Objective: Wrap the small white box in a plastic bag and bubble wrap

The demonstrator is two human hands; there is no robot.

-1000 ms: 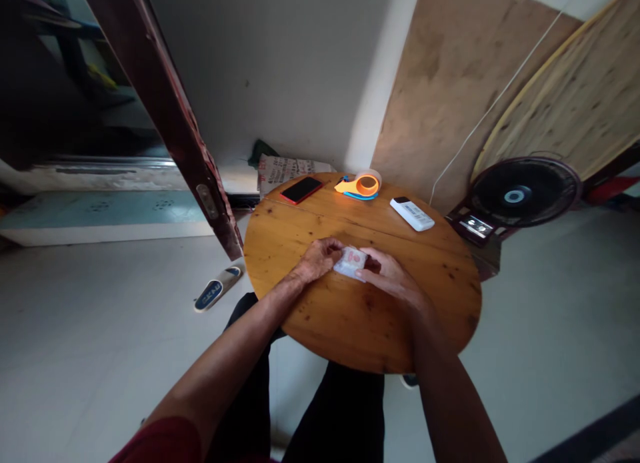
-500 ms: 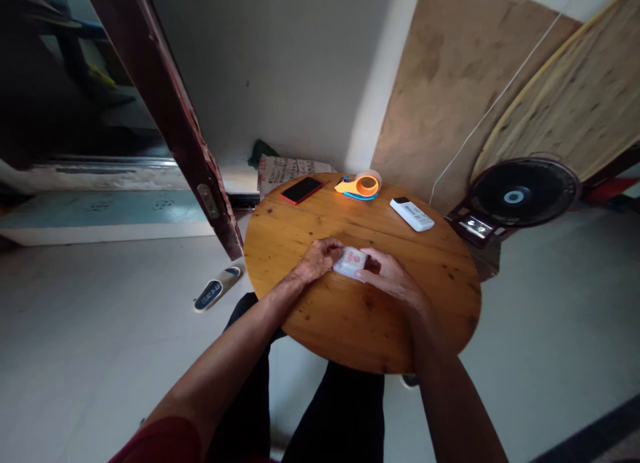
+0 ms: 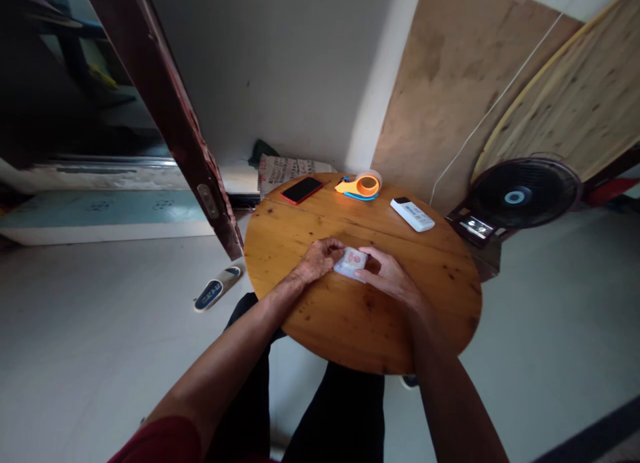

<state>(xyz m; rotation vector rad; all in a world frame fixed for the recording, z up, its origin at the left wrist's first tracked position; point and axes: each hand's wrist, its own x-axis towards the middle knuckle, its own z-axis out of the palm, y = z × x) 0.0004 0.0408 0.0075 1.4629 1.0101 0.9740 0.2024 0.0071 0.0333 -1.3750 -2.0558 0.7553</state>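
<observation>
A small whitish packet with red marks [image 3: 351,263] lies over the middle of the round wooden table [image 3: 360,343]. My left hand [image 3: 320,259] pinches its left corner between thumb and fingers. On the other side, my right hand [image 3: 387,273] grips the packet's right edge, with the thumb at the lower corner and the fingers at the upper one. The undersides of the fingers are hidden.
Along the table's far side are a red-edged phone [image 3: 302,190], an orange tape dispenser [image 3: 361,185] and a white device [image 3: 413,214]. A black fan [image 3: 520,195] stands to the right. A shoe [image 3: 216,290] lies on the floor at left.
The fingers of my right hand have shifted very slightly left along the packet's upper edge. Otherwise both hands and the packet keep their places.
</observation>
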